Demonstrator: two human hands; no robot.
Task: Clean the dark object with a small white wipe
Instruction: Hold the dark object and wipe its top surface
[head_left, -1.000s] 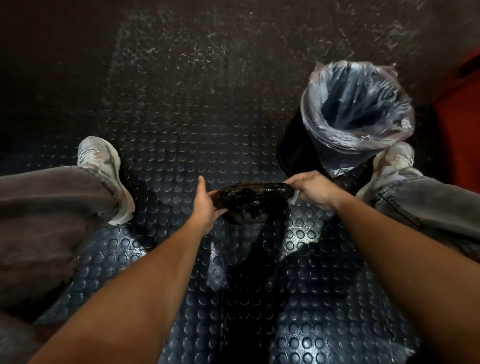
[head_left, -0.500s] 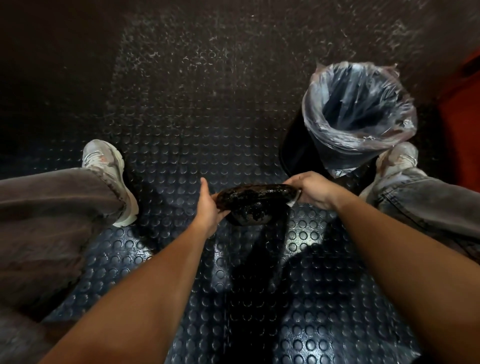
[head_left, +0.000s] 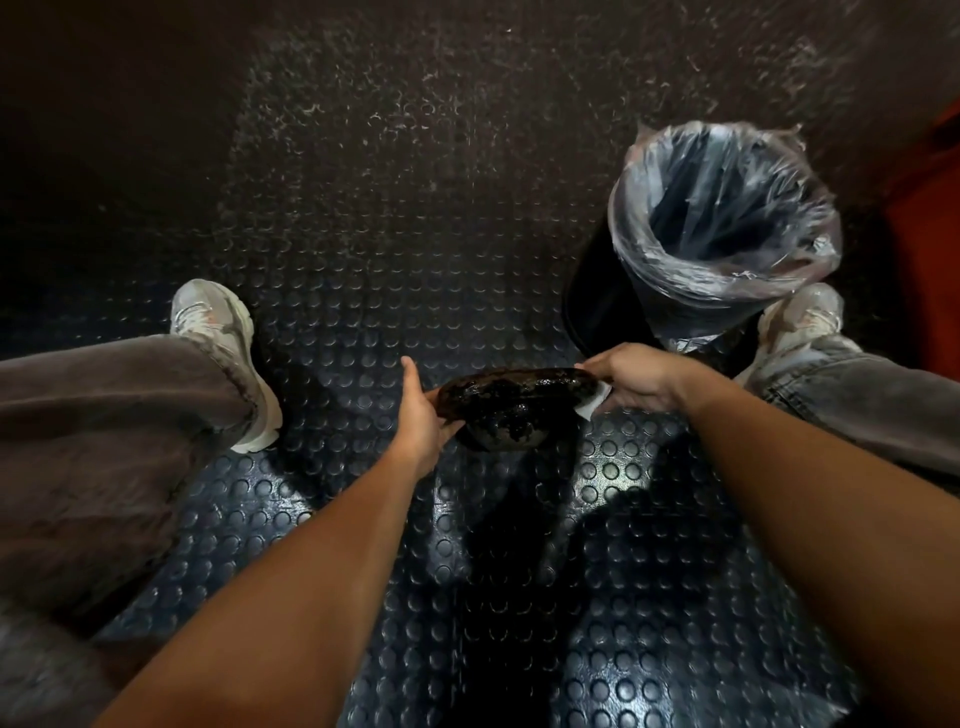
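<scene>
Your left hand (head_left: 422, 415) gripping the dark object (head_left: 511, 408), right hand's (head_left: 631, 376) fingers pinching the white wipe (head_left: 592, 402) against its far end.

- My left hand (head_left: 422, 410) reaches forward on a straight bare forearm, thumb up, fingers cupped under the dark object (head_left: 511, 405).
- My right hand (head_left: 631, 376) curls in from the right, pinching the white wipe (head_left: 597, 400) against its far end.
</scene>
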